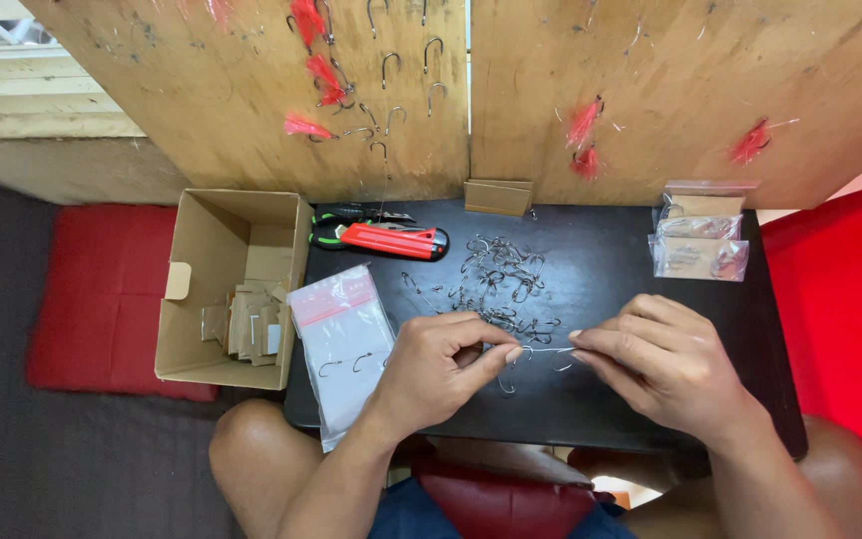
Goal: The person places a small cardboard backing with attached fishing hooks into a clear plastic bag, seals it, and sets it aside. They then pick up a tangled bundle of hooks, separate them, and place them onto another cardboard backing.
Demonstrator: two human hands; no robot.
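My left hand (441, 361) and my right hand (658, 357) meet over the near edge of a small black table (611, 255). Between their fingertips they pinch a thin metal fish hook on a fine line (541, 350). Just beyond the fingers lies a loose pile of several bare hooks (496, 279). A clear plastic bag with a red strip (343, 339) lies left of my left hand, with two hooks resting on it.
An open cardboard box (192, 299) of small packets stands off the table's left edge. Red-handled pliers (386, 240) lie at the back. Clear packets (698, 240) are stacked back right. Wooden boards (251, 120) behind carry hung hooks and pink feathered lures (323, 80). Red cushions flank both sides.
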